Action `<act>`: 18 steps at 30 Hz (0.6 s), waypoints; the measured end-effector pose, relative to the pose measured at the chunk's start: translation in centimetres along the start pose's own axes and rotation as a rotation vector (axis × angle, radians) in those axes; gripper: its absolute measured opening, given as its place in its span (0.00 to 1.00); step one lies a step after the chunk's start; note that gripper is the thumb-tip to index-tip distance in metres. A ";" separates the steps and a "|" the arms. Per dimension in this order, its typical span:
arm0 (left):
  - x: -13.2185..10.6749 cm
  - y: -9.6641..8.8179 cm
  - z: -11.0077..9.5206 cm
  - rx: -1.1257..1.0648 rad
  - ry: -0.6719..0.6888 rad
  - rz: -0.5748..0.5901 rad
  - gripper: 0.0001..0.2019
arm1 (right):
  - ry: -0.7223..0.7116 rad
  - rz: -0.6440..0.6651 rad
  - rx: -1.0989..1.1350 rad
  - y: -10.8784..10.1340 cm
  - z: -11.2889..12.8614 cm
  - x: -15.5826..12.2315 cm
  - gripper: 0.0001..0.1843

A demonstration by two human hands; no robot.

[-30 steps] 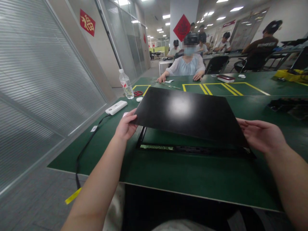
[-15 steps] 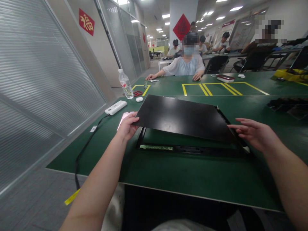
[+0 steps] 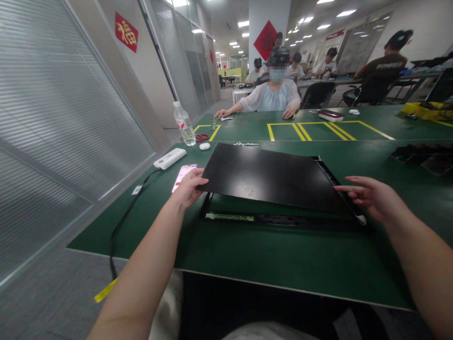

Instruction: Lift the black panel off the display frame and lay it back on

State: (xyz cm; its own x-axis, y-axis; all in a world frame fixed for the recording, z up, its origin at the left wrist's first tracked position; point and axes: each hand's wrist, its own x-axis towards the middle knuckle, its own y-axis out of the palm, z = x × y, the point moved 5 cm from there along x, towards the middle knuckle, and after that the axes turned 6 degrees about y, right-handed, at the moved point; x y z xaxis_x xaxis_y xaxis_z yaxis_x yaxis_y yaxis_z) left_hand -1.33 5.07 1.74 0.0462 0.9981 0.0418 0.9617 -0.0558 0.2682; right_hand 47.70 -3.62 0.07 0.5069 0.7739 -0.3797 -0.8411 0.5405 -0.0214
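A large black flat panel (image 3: 269, 177) is tilted low over a black rectangular frame (image 3: 283, 220) that lies on the green table (image 3: 269, 259). My left hand (image 3: 187, 188) pinches the panel's near left corner, thumb on top. My right hand (image 3: 371, 198) is at the panel's near right corner with its fingers stretched out and apart, touching the edge. The frame's near bar carries a narrow green circuit strip (image 3: 230, 217).
A phone (image 3: 183, 175), a white power bank (image 3: 170, 158) with a black cable, a water bottle (image 3: 185, 123), red scissors and a small white object lie to the left. A seated person in a light top (image 3: 274, 97) faces me across the table; others sit behind.
The panel has come down from a raised tilt until it is nearly flat on the frame. My right hand has let go of its corner and opened.
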 end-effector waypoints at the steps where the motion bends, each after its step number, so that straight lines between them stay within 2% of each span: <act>1: -0.1 0.1 0.0 0.008 0.000 -0.002 0.22 | -0.013 -0.007 -0.004 -0.1 0.0 0.1 0.07; 5: -0.4 0.6 -0.1 0.040 -0.012 0.016 0.24 | -0.084 -0.064 -0.041 -0.5 0.2 0.4 0.09; 9: -0.5 0.9 0.0 0.058 -0.023 0.038 0.24 | -0.115 -0.119 -0.083 -0.8 0.2 0.5 0.07; 18: -0.4 0.5 0.7 0.099 -0.062 0.039 0.25 | -0.141 -0.140 -0.116 -0.9 0.1 0.8 0.04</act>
State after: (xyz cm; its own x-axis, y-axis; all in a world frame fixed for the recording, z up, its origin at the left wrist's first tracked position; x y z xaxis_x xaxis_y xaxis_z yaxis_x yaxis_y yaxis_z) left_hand -0.71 4.71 1.19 0.0981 0.9951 -0.0102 0.9807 -0.0949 0.1707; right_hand 48.91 -3.50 -0.11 0.6344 0.7371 -0.2328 -0.7729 0.6102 -0.1740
